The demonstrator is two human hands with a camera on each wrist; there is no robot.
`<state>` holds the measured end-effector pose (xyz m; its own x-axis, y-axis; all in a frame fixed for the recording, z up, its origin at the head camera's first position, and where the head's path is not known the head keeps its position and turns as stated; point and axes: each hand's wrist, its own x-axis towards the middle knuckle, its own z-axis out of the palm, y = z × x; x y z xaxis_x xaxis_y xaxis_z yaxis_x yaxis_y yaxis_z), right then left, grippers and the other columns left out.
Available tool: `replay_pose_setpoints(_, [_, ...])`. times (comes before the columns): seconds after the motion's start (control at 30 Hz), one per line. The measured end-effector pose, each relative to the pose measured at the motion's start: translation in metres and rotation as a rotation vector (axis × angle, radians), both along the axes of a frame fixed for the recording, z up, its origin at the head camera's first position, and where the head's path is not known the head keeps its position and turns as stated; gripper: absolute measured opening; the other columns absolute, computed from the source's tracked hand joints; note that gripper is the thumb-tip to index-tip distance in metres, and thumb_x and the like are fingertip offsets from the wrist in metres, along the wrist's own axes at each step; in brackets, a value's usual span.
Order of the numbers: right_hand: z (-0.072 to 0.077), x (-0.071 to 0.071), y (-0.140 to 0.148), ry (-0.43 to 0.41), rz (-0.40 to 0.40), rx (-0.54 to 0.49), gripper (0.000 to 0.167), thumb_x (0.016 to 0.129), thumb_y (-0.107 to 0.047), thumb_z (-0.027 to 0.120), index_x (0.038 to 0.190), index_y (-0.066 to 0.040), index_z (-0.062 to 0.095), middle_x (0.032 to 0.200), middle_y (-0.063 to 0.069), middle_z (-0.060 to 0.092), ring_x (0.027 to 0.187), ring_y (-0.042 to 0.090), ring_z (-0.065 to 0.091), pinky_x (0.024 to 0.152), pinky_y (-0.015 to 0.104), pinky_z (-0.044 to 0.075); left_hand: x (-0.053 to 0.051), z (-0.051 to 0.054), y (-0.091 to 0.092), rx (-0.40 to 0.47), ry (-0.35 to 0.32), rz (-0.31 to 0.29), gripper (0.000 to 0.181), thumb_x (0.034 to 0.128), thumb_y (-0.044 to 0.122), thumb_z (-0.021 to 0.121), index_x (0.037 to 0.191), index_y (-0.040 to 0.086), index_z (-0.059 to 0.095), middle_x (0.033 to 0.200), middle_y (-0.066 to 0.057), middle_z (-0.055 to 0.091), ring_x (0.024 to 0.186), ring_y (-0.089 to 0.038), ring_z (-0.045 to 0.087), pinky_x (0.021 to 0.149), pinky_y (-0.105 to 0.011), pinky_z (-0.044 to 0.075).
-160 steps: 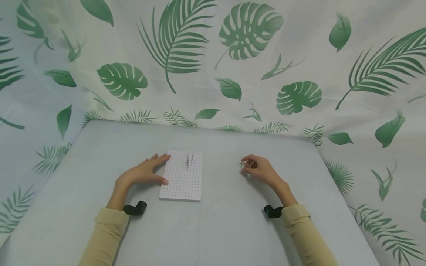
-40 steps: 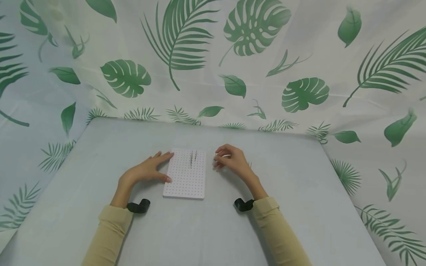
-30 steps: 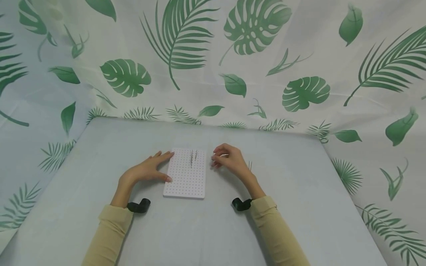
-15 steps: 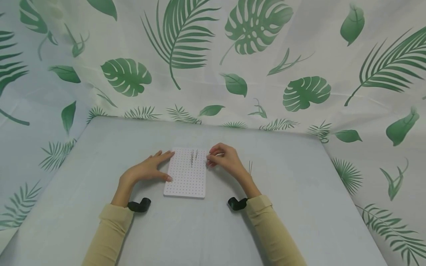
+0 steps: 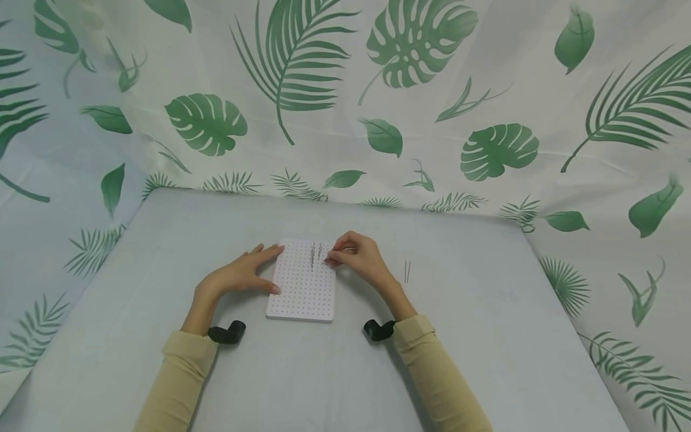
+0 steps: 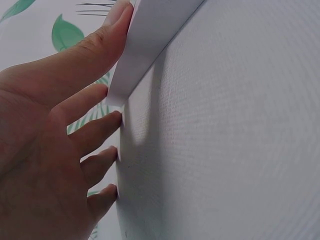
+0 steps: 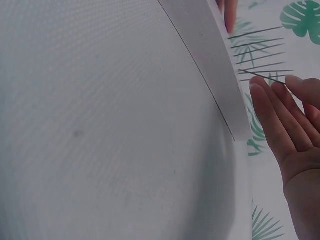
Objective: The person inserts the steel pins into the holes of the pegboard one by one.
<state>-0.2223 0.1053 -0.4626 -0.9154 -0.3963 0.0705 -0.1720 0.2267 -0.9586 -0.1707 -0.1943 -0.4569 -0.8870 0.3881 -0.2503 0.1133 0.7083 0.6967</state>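
Note:
A white board with a grid of small holes [image 5: 299, 297] lies flat on the table. Several thin dark pins [image 5: 312, 259] stand upright in its upper part. My left hand [image 5: 234, 279] rests at the board's left side with fingers spread, thumb and index finger touching the edge; in the left wrist view the thumb [image 6: 95, 47] lies against the board's rim. Above the board's upper right part, my right hand [image 5: 360, 257] pinches one thin pin [image 7: 272, 79]. That pin slants in the right wrist view, its far end close to the board's surface beside the standing pins.
To the right of the board, two more thin pins [image 5: 407, 272] are on the table, partly beyond my right forearm. A pale cloth covers the table [image 5: 486, 336]. Leaf-printed fabric [image 5: 324, 144] hangs behind and at the sides.
From the right of the table, where it was among the loose pins, my right hand has moved left to the board with a pin. The left hand keeps its place on the board.

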Motion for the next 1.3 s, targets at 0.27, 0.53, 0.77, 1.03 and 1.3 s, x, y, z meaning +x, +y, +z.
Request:
replay_pose_setpoints(0.27, [-0.002,-0.002,-0.003,0.021,0.001,0.012,0.020,0.090,-0.002,0.077,0.101,0.007,0.063,0.099,0.026,0.075,0.088,0.038,0.078,0.080,0.046,0.064,0.000,0.002,0.001,-0.006,-0.002,-0.007,0.097,0.0849,0.034,0.083,0.163,0.011,0.030,0.170,-0.019,0.020,0.158,-0.047,0.005,0.125,-0.067,0.004])
replay_pose_setpoints(0.53, [-0.005,-0.005,-0.007,0.063,0.012,0.020,0.015,0.089,-0.002,0.078,0.097,0.002,0.065,0.092,0.018,0.077,0.081,0.025,0.078,0.076,0.040,0.065,-0.001,0.001,0.000,-0.003,-0.003,-0.013,0.097,0.0851,0.033,0.083,0.163,0.011,0.030,0.170,-0.019,0.019,0.158,-0.047,0.004,0.126,-0.066,0.003])
replay_pose_setpoints(0.77, [-0.003,-0.006,-0.010,0.104,0.000,0.075,0.013,0.088,-0.003,0.078,0.096,-0.001,0.068,0.091,0.015,0.078,0.079,0.022,0.077,0.073,0.036,0.064,-0.001,-0.001,-0.001,-0.001,-0.006,-0.009,0.097,0.0848,0.034,0.083,0.163,0.011,0.030,0.171,-0.018,0.019,0.158,-0.047,0.004,0.126,-0.066,0.002])
replay_pose_setpoints(1.03, [-0.004,-0.006,-0.010,0.109,-0.018,0.101,0.016,0.089,-0.002,0.078,0.100,0.003,0.068,0.096,0.022,0.077,0.084,0.033,0.077,0.076,0.044,0.064,-0.001,0.000,0.000,-0.013,0.002,-0.010,0.097,0.0847,0.034,0.083,0.163,0.011,0.030,0.170,-0.018,0.020,0.158,-0.047,0.004,0.126,-0.066,0.003])
replay_pose_setpoints(1.3, [0.000,-0.002,-0.012,0.137,0.005,0.145,0.013,0.089,-0.007,0.080,0.097,-0.003,0.071,0.093,0.013,0.078,0.083,0.024,0.076,0.071,0.023,0.059,-0.001,-0.001,0.000,-0.013,0.001,-0.014,0.097,0.0851,0.035,0.083,0.163,0.011,0.030,0.170,-0.019,0.020,0.158,-0.047,0.004,0.126,-0.065,0.002])
